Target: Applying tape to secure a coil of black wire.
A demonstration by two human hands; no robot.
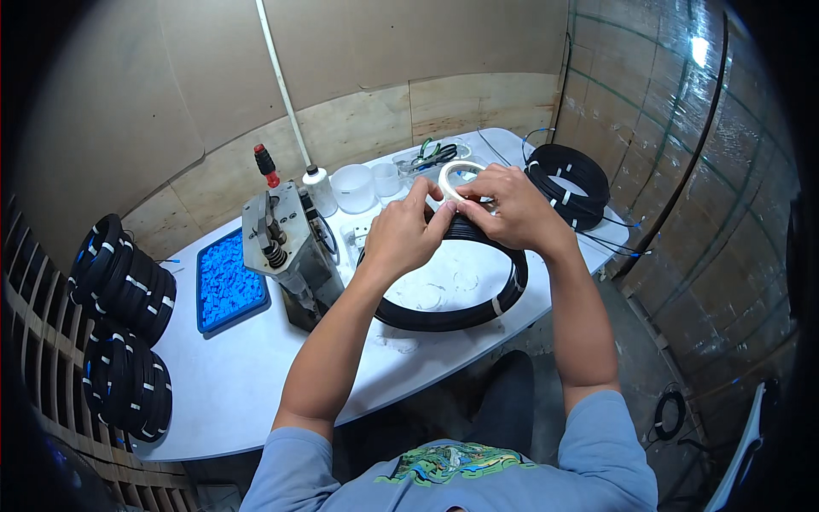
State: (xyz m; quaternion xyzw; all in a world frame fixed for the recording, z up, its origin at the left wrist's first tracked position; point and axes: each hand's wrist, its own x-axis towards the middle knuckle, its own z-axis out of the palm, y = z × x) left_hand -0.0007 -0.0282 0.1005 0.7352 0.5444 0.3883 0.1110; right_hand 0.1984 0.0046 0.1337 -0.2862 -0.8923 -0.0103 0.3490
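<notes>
A large coil of black cable [452, 319] lies on the white table in front of me, with a white tape band around its right side. Over the coil's far side, my two hands meet at a roll of white tape [445, 177]. My right hand [510, 207] grips the roll from the right with bent fingers. Thumb and forefinger of my left hand [399, 235] close in a pinch on the tape at the roll's lower left. The fingers hide the exact spot where tape and cable meet.
Left of the coil stands a metal bench press [288, 247], beside a blue tray [268, 305] of small blue parts. Stacked black coils [128, 282] line the left edge; more coils [570, 179] sit back right. A bottle [319, 192], tubs [354, 189] and pliers [437, 156] stand behind.
</notes>
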